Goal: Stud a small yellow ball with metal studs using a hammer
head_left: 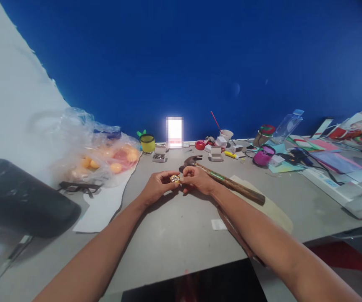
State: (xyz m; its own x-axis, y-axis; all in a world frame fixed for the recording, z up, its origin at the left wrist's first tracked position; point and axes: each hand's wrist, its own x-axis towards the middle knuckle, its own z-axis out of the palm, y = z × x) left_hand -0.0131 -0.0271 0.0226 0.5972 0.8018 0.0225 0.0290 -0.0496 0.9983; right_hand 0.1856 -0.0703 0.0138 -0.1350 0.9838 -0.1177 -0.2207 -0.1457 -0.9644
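Between my two hands is a small round gold-coloured piece with shiny silver dots on its face (174,179). My left hand (158,184) pinches it at its left side with thumb and fingers. At its right edge the closed fingers of my right hand (196,180) touch it; whether they hold some smaller part is too small to tell. A claw hammer (231,182) with a wooden handle lies just behind and to the right of my right hand. Farther back stands an open little box of small metal pieces (159,156), beside another open white box (216,155).
On the left are a plastic bag with orange balls (105,155), eyeglasses (80,187) and a large dark cylinder (26,197). A yellow mesh cup (147,144), paper cup (226,135) and yellow tube (231,154) stand or lie behind. A power strip (335,193) is at right.
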